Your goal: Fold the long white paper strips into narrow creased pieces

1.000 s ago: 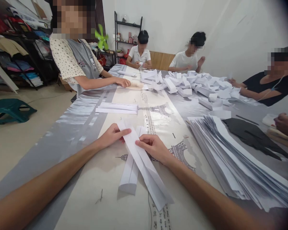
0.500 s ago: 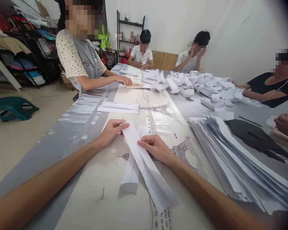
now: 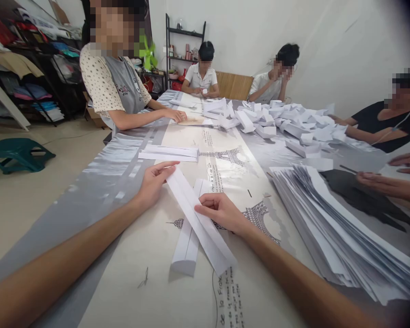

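A long folded strip of white paper (image 3: 200, 223) lies slanted across the table in front of me. My left hand (image 3: 154, 182) pinches its far end, thumb and fingers closed on the edge. My right hand (image 3: 222, 212) presses on the strip's middle with curled fingers. Under it lies a second folded white strip (image 3: 186, 248), pointing toward me. Both rest on a table cover (image 3: 157, 291) printed with Eiffel towers.
A big fanned stack of white sheets (image 3: 331, 228) fills the right. A heap of folded paper pieces (image 3: 280, 123) lies farther back, and flat strips (image 3: 169, 153) lie ahead. Several people sit around the table; another person's hands (image 3: 392, 182) reach in at right. A green stool (image 3: 15, 155) stands left.
The strip has slid away from me and to the left, so less of it hangs near me. My left hand moved farther up. The hands at the right edge reached in over the table.
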Demonstrator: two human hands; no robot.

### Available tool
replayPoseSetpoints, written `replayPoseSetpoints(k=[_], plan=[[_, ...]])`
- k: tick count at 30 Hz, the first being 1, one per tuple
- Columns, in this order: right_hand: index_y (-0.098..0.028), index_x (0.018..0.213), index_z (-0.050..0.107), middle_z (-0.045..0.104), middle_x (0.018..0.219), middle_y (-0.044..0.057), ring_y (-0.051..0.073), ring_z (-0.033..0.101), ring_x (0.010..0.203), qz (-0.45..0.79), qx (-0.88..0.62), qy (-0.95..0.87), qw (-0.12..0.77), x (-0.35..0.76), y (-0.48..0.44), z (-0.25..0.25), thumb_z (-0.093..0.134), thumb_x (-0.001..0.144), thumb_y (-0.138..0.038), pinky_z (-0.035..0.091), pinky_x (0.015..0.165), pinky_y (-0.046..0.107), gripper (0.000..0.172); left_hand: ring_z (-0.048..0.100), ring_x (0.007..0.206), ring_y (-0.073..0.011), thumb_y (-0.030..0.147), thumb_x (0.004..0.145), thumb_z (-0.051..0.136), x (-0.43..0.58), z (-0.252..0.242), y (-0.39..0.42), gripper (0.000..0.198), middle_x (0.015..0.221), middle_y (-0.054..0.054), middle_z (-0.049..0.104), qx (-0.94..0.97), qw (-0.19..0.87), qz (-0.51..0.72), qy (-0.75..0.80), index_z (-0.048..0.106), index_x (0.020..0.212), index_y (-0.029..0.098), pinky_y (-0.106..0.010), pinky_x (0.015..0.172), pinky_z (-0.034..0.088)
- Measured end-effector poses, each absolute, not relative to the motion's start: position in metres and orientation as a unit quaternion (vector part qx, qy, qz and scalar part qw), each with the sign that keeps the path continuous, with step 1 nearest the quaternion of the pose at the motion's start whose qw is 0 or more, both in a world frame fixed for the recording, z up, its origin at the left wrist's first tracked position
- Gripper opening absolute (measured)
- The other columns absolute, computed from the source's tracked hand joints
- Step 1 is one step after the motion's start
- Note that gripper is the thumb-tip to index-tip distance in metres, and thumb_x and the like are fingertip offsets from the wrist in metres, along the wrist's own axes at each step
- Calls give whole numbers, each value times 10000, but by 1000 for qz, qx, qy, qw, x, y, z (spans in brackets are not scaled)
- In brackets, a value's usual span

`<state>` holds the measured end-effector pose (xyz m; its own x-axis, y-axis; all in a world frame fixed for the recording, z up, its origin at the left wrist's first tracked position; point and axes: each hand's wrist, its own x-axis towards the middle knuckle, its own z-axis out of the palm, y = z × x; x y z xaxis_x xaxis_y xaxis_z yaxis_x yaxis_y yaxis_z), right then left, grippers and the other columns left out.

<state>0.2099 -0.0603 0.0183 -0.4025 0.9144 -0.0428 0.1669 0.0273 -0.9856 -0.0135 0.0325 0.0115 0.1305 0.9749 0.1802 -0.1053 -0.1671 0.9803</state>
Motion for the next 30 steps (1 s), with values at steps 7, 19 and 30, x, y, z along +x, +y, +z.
replayPoseSetpoints(k=[7,19,30], plan=[[-179,828,690,608,712,-13,108,499,587,548,-432,-629,343,211,-62,20,640,933,-437,354,537,242,283,739,827,-212,416,739,859,-11,16,31,681,879,-62,772,521,600,489,359,615,1327,173,-283,737,556],[-193,765,579,479,674,-36,113,385,571,509,-428,-664,343,211,-61,24,521,992,-476,307,541,262,367,591,569,-135,448,803,793,-11,18,25,332,646,-27,680,626,569,396,356,717,704,141,-252,568,456],[-248,1017,533,629,731,-51,96,405,526,561,-439,-595,371,211,-62,18,740,867,-432,275,492,236,315,461,481,-95,448,800,771,-10,13,23,407,552,7,571,608,530,445,389,611,572,152,-233,472,353]])
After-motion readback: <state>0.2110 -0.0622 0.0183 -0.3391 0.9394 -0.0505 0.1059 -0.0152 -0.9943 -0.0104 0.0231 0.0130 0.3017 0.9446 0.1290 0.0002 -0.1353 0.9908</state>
